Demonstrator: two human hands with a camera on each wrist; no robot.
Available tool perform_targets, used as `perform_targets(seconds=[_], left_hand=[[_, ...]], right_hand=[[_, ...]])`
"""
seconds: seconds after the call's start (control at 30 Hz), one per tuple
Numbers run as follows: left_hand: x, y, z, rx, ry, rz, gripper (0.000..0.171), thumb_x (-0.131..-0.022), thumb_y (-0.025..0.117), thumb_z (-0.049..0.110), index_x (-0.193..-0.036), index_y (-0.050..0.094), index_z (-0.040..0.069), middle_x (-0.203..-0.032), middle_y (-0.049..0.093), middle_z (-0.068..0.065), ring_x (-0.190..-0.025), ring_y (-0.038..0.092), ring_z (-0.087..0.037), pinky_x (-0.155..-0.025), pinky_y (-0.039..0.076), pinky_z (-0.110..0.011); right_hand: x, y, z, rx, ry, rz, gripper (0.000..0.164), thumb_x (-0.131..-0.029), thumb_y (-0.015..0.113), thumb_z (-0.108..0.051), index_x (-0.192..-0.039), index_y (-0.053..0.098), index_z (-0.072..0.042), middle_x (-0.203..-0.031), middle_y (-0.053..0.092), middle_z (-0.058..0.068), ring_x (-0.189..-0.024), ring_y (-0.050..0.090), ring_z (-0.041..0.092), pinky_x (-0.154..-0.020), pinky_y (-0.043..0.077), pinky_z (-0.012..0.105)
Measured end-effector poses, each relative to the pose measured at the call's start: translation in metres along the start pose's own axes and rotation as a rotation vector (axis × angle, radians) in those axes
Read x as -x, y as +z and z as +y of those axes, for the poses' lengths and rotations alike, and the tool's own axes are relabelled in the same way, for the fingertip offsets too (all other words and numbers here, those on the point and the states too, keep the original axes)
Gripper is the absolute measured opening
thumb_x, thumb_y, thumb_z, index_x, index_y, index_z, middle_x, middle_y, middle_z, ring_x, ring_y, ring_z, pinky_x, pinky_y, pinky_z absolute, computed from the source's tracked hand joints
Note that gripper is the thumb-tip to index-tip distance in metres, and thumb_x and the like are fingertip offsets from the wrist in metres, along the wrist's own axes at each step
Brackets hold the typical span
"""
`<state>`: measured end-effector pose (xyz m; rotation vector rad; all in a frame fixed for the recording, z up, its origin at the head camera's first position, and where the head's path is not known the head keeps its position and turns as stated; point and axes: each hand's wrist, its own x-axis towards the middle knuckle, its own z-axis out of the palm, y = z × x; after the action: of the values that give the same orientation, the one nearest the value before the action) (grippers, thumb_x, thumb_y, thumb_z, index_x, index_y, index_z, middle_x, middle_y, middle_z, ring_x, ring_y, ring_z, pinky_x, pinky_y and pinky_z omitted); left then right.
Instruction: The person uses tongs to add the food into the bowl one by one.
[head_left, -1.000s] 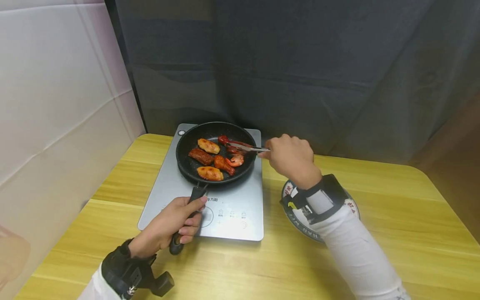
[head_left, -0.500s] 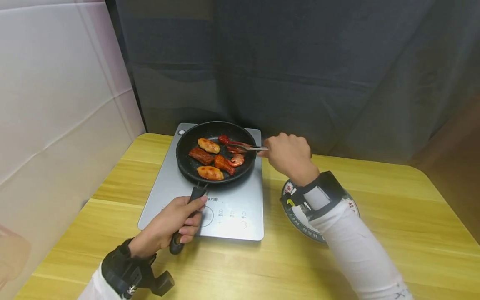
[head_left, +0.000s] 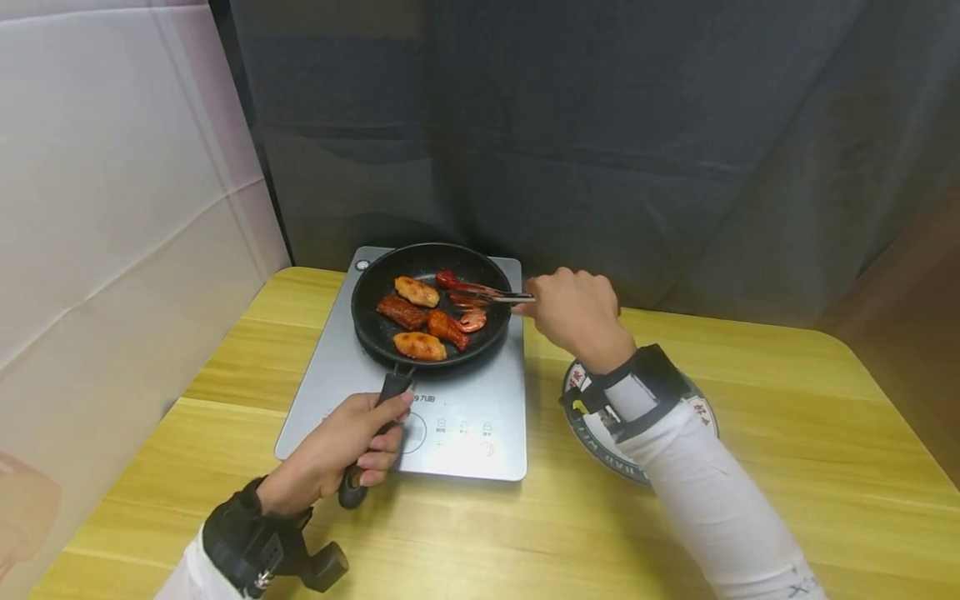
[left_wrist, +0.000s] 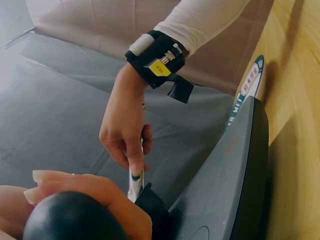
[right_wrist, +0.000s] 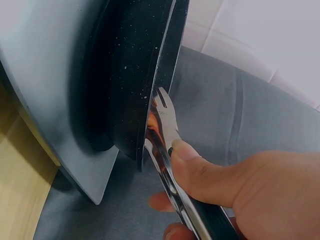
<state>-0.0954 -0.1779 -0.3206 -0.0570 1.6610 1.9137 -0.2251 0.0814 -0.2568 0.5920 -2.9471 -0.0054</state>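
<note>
My left hand (head_left: 345,442) grips the black handle (head_left: 396,385) of a frying pan (head_left: 369,287). My right hand (head_left: 577,308) holds metal tongs (head_left: 513,297), which reach over the pan's right rim. In the right wrist view the thumb presses the tongs (right_wrist: 167,120), one arm of which has a forked tip. Their ends lie at a dark red piece of food (head_left: 447,279), partly covered by them. Also in the pan are two golden chicken wings (head_left: 417,291), a brown slab of meat (head_left: 401,312), a drumstick (head_left: 447,328) and a shrimp (head_left: 473,320).
The pan stands on a silver induction cooker (head_left: 480,400) on a wooden table (head_left: 465,542). A round patterned plate (head_left: 600,450) lies to the right, partly under my right forearm. A dark curtain (head_left: 570,150) hangs behind, and a pale one (head_left: 127,183) at the left.
My right hand has shifted slightly left, and the arms of the tongs look a little further apart over the food. My left hand and the pan have stayed put.
</note>
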Motion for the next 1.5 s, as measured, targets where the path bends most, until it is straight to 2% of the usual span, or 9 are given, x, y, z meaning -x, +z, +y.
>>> perform_targets(seconds=[0.13,0.4,0.63,0.87,0.97,1.1,1.3,1.5], left_hand=[[0.000,0.000,0.000,0.004,-0.001,0.001,0.044,-0.101,0.048,0.038,-0.070,0.038,0.008,-0.054,0.030,0.006,-0.038,0.030,-0.005,-0.034,0.029,-0.019],[-0.001,0.001,-0.001,0.009,0.000,-0.002,0.044,-0.101,0.047,0.038,-0.071,0.038,0.008,-0.055,0.030,0.005,-0.038,0.029,-0.005,-0.033,0.030,-0.019],[-0.001,0.001,-0.002,0.014,0.000,-0.004,0.043,-0.101,0.048,0.038,-0.072,0.038,0.008,-0.055,0.031,0.006,-0.038,0.030,-0.005,-0.033,0.031,-0.019],[0.000,0.001,-0.001,0.013,-0.002,-0.001,0.044,-0.100,0.048,0.039,-0.072,0.038,0.008,-0.055,0.031,0.006,-0.039,0.030,-0.005,-0.033,0.031,-0.019],[-0.001,0.001,-0.001,0.007,-0.003,-0.006,0.045,-0.100,0.049,0.040,-0.070,0.038,0.008,-0.055,0.031,0.006,-0.038,0.030,-0.005,-0.033,0.030,-0.019],[-0.001,0.000,0.000,0.006,0.000,-0.002,0.045,-0.101,0.048,0.039,-0.070,0.038,0.008,-0.055,0.031,0.006,-0.038,0.030,-0.005,-0.033,0.031,-0.019],[-0.001,0.000,-0.001,0.010,-0.005,0.001,0.045,-0.100,0.048,0.039,-0.070,0.038,0.008,-0.054,0.031,0.006,-0.038,0.030,-0.005,-0.033,0.031,-0.019],[0.000,0.000,-0.001,0.015,-0.010,-0.006,0.047,-0.101,0.048,0.040,-0.067,0.038,0.008,-0.054,0.031,0.006,-0.037,0.030,-0.004,-0.033,0.030,-0.019]], right_hand=[[0.001,0.001,0.000,-0.002,0.001,0.004,0.036,-0.089,0.064,-0.046,-0.109,0.072,-0.017,-0.074,0.063,0.006,-0.058,0.056,0.028,-0.041,0.043,0.038],[0.007,0.003,-0.001,0.039,-0.033,0.055,0.035,-0.088,0.066,-0.046,-0.089,0.068,-0.011,-0.055,0.048,0.004,-0.047,0.050,0.025,-0.036,0.039,0.036],[0.014,0.002,-0.001,0.022,0.021,0.044,0.038,-0.088,0.065,-0.049,-0.091,0.065,-0.011,-0.057,0.049,0.004,-0.047,0.048,0.025,-0.037,0.036,0.034],[0.029,0.003,0.005,0.005,0.012,0.160,0.043,-0.089,0.062,-0.050,-0.086,0.059,-0.007,-0.055,0.045,0.004,-0.044,0.045,0.026,-0.035,0.031,0.034],[0.037,0.007,0.010,-0.045,0.016,0.211,0.045,-0.090,0.062,-0.049,-0.094,0.060,-0.004,-0.058,0.047,0.006,-0.046,0.047,0.027,-0.035,0.033,0.036],[0.047,0.014,0.014,-0.183,0.042,0.249,0.047,-0.092,0.061,-0.046,-0.107,0.058,-0.002,-0.066,0.050,0.007,-0.053,0.049,0.027,-0.040,0.038,0.037],[0.056,0.018,0.016,-0.399,0.092,0.201,0.044,-0.094,0.062,-0.036,-0.115,0.052,0.001,-0.069,0.050,0.007,-0.057,0.049,0.023,-0.048,0.039,0.034],[0.065,0.022,0.019,-0.483,0.106,0.172,0.040,-0.095,0.062,-0.031,-0.113,0.051,0.002,-0.065,0.048,0.007,-0.054,0.046,0.021,-0.047,0.038,0.032]])
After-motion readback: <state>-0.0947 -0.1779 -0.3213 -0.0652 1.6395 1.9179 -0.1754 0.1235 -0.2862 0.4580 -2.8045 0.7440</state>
